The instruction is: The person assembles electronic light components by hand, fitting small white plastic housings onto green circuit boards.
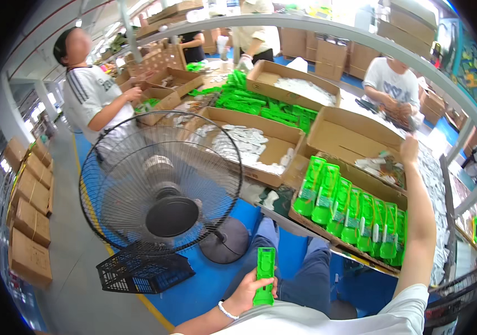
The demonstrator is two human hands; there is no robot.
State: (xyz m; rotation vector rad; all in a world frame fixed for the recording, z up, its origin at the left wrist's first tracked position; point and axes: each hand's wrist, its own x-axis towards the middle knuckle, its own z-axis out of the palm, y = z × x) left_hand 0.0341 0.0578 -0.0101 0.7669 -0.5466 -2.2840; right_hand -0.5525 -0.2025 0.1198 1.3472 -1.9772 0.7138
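Note:
In my left hand (243, 294), near my lap, is a long green plastic shell (265, 273), held upright with its hollow side showing. The fingers wrap round its lower half, and a pale beaded bracelet circles the wrist. My right arm stretches far forward past a carton of standing green plastic shells (339, 206). At its end my right hand (410, 148) is over the right edge of an open carton (356, 134) with small white and brownish parts in its near corner. The right fingers are too small and blurred to show whether they hold anything.
A large caged floor fan (163, 184) stands left of my legs, beside a black plastic crate (143, 272). Another carton (249, 170) holds white parts, with green parts (249, 103) piled behind it. Co-workers stand at the table's left (96, 100) and far right (392, 84).

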